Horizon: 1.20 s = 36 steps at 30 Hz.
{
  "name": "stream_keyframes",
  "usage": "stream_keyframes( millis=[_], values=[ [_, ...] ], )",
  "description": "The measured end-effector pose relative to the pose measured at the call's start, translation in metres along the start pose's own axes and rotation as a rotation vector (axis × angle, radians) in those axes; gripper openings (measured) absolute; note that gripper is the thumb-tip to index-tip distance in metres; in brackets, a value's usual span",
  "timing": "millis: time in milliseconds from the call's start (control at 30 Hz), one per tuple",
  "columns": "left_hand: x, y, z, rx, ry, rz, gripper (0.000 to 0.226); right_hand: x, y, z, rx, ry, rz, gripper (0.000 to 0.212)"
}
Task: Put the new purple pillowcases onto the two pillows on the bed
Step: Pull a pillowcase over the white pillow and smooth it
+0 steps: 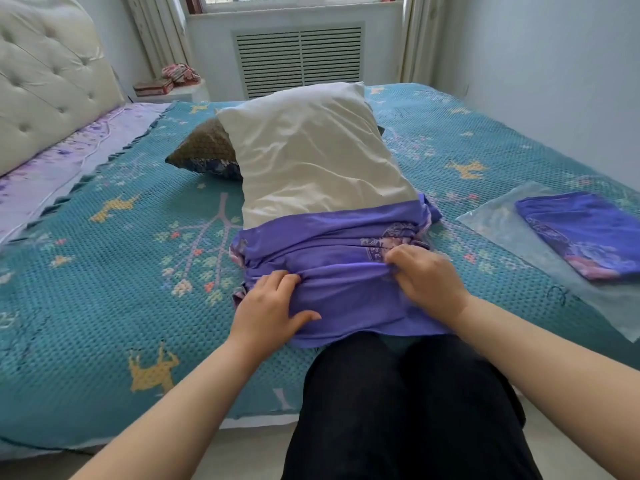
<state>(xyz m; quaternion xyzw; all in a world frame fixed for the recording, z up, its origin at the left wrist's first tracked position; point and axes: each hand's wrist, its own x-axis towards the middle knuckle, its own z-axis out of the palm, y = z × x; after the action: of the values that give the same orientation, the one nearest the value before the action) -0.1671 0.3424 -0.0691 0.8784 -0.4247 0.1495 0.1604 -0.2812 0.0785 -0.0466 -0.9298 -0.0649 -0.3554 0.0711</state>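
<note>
Now gathering the purple pillowcase (332, 258) over the near end of the white pillow (311, 154) on the bed (114, 237): left hand (273, 303) and right hand (426, 278) both pinching bunched fabric, probably to work it farther up. Second pillowcase (585, 233) lying folded at right.

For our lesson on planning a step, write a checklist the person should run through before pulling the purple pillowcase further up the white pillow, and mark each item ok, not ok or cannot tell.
1. Both hands grip the bunched purple pillowcase: left hand and right hand hold its folds: ok.
2. White pillow is inside the opening: near end covered, ok.
3. Pillow corners seated in the case's closed end: hidden, cannot tell.
4. Path ahead free: the brown patterned pillow lies against the white pillow's far left side: not ok.
5. Second folded purple pillowcase ready on its plastic bag: ok.
</note>
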Motion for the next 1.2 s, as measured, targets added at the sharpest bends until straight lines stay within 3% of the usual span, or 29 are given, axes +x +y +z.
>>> stream_keyframes(
  millis=[100, 233, 333, 433, 500, 600, 667, 767, 833, 900, 967, 1033, 1200],
  values=[
    [0.005, 0.003, -0.001, 0.010, 0.004, 0.077, 0.057, 0.024, -0.012, -0.005, 0.093, -0.029, 0.273, 0.018],
    [0.018, 0.005, -0.014, -0.059, 0.036, 0.053, 0.044, 0.054, -0.011, 0.001, 0.264, -0.284, 0.497, 0.008],
    [0.024, -0.007, -0.025, -0.132, 0.073, 0.017, 0.048, 0.059, -0.003, -0.005, 0.295, -0.508, 0.474, 0.016],
    [0.033, -0.016, -0.043, -0.239, 0.165, -0.086, 0.037, 0.055, -0.001, -0.014, 0.129, -0.733, 0.379, 0.039],
    [0.040, -0.012, -0.048, -0.256, 0.211, -0.143, 0.029, 0.052, 0.002, -0.011, 0.035, -0.679, 0.330, 0.038],
    [0.051, -0.003, -0.041, -0.406, 0.145, -0.292, 0.029, 0.045, 0.001, -0.007, -0.003, -0.404, 0.365, 0.028],
    [0.056, -0.002, -0.039, -0.444, -0.042, -0.288, 0.035, 0.040, -0.003, -0.007, 0.090, -0.248, 0.498, 0.017],
    [0.061, -0.006, -0.045, -0.211, -0.358, -0.224, 0.037, 0.029, 0.001, -0.003, 0.204, -0.175, 0.669, 0.014],
    [0.065, -0.008, -0.049, -0.141, -0.319, -0.167, 0.036, 0.027, 0.007, -0.001, 0.313, -0.189, 0.722, 0.017],
    [0.068, -0.010, -0.050, -0.232, -0.083, -0.136, 0.041, 0.032, 0.007, -0.001, 0.465, -0.228, 0.736, 0.028],
    [0.071, -0.017, -0.048, -0.400, 0.099, -0.223, 0.042, 0.041, 0.005, -0.002, 0.589, -0.282, 0.719, 0.032],
    [0.073, -0.027, -0.042, -0.512, 0.089, -0.303, 0.042, 0.047, 0.003, -0.005, 0.578, -0.404, 0.654, 0.034],
    [0.068, -0.042, -0.025, -0.512, -0.051, -0.284, 0.036, 0.048, 0.026, -0.012, 0.189, -0.725, 0.503, 0.034]
  ],
)
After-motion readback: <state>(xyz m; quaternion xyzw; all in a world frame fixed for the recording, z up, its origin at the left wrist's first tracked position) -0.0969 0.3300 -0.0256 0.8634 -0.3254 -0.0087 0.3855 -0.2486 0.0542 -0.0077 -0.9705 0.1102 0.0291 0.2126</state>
